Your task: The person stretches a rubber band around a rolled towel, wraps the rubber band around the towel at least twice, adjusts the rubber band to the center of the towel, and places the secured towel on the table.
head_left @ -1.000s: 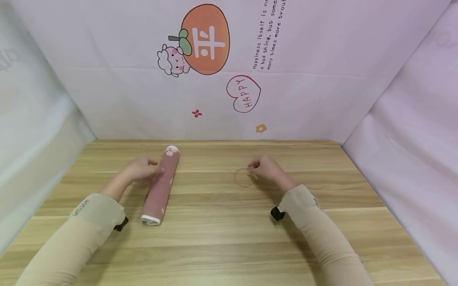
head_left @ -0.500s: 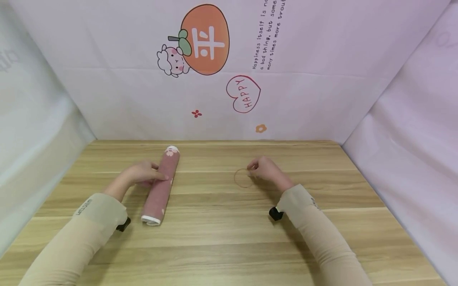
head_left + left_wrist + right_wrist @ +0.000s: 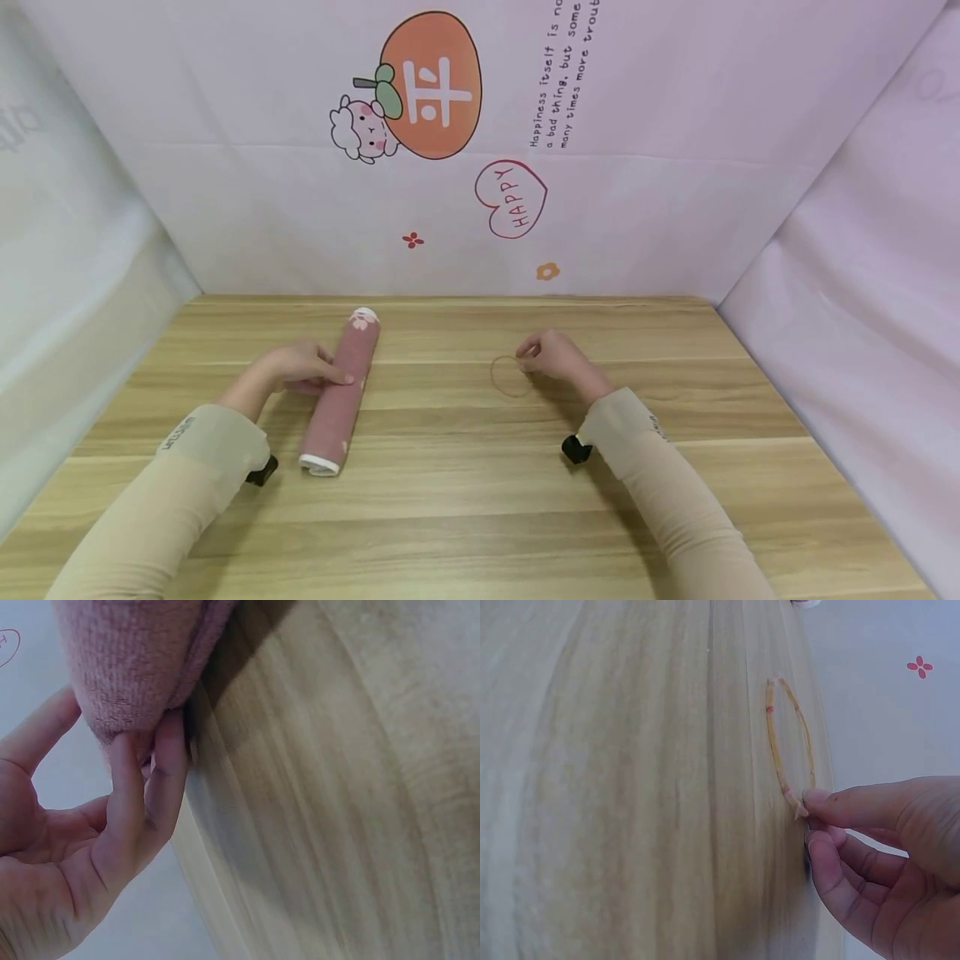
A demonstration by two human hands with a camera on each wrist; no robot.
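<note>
Towel [image 3: 337, 407] (rolled) in left fingers [image 3: 126, 789]

Head camera faces forward and down; close wrist views share the table [image 3: 450, 525].

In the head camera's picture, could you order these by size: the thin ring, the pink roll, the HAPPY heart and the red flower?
1. Pink roll
2. HAPPY heart
3. Thin ring
4. Red flower
Apparent size only; the prints are farther back.
</note>
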